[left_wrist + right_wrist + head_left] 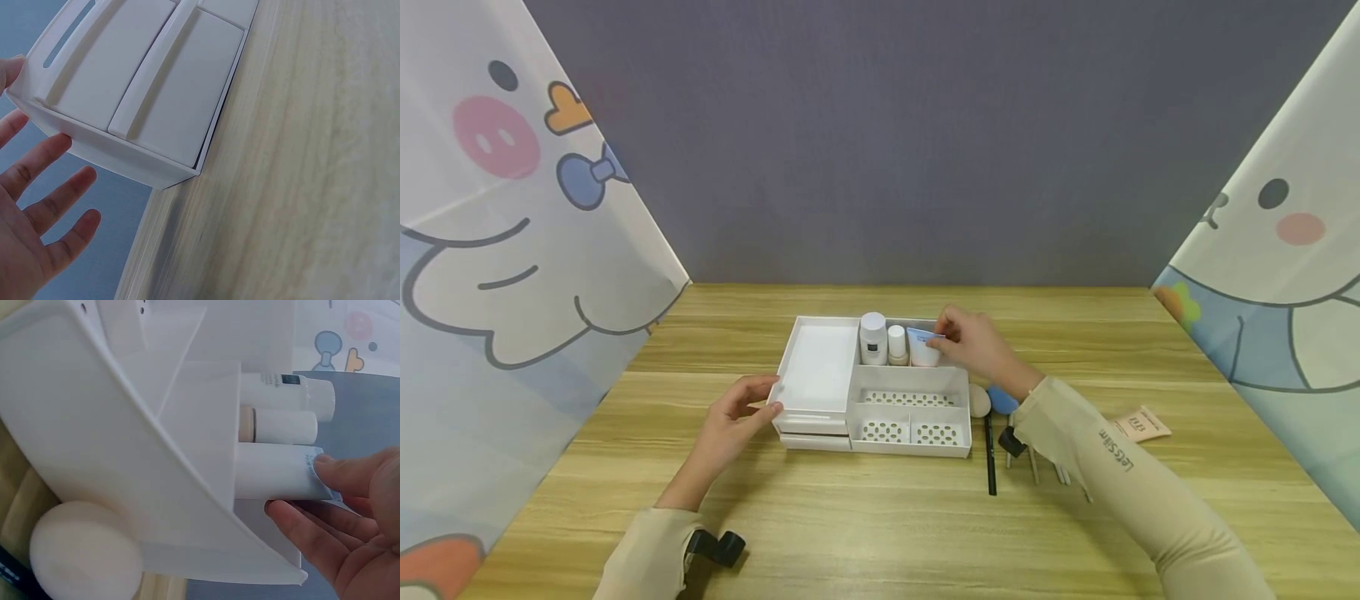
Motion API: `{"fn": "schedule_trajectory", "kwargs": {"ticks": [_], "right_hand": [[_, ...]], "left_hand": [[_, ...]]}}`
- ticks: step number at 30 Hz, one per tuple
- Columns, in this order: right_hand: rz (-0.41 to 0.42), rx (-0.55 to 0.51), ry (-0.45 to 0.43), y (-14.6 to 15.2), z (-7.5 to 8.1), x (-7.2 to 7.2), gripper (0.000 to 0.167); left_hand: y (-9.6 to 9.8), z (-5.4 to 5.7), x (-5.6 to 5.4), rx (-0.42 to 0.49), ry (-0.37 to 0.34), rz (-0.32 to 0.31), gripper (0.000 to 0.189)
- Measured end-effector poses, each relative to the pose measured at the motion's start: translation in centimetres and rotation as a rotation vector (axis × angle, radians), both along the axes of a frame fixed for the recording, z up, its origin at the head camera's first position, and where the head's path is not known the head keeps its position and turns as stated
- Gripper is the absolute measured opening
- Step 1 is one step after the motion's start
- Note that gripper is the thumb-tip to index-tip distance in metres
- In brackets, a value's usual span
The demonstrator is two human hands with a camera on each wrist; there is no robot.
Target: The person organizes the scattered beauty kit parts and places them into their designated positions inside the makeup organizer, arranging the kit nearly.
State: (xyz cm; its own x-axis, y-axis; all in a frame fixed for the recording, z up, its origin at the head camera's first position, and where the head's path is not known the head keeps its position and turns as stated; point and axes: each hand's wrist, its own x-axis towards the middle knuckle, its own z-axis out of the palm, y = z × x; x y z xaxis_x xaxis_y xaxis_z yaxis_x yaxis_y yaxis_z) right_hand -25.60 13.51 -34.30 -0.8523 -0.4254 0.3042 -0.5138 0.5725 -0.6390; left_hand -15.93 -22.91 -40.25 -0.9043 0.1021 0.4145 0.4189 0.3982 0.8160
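A white desk organizer (817, 367) stands on the table. My right hand (976, 340) pinches the flat, pale blue end of a white squeeze tube (272, 470), thumb on one side and fingers on the other. The tube stands upright in the back compartment, its lower part hidden by the compartment wall. Beside it are a small white-capped bottle (897, 342) and a taller white bottle (873, 337). At the organizer's front left corner, my left hand (737, 414) touches the side with loosely spread fingers, thumb near the front edge. Two drawers (175, 81) face the left wrist camera.
Right of the organizer lie a round beige sponge (979, 401), a blue puff (1002, 401), a black pencil (991, 458) and several thin sticks partly under my right sleeve. A beige tube (1142, 424) lies farther right. Perforated compartments (937, 434) fill the organizer's front right.
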Motion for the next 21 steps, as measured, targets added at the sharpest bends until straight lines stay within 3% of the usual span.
{"fn": "schedule_trajectory", "kwargs": {"ticks": [10,21], "right_hand": [[-0.024,-0.005,0.008,0.4,0.7,0.2,0.010],[-0.074,0.000,0.021,1.4,1.7,0.3,0.020]], "left_hand": [[0.1,-0.1,0.0,0.008,0.008,-0.002,0.032],[0.0,-0.1,0.0,0.000,0.011,-0.002,0.032]]}}
